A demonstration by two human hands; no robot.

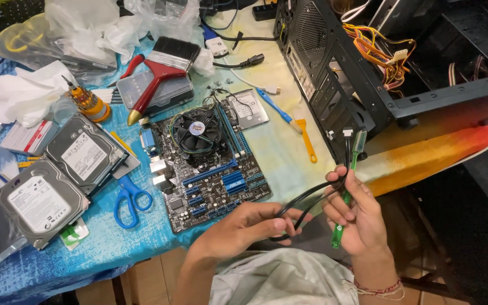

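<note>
Head view: left hand (244, 226) pinches black cable (312, 197); right hand (357, 217) grips cable and green toothbrush (348, 186).

black cable (312, 199) | looped, held mid-air; green toothbrush (348, 186) | upright, bristles up

You have one view only, from the camera on your head, tilted steeply down over the table (289, 141) at close range; the computer case (379, 62) sits at two o'clock.
</note>
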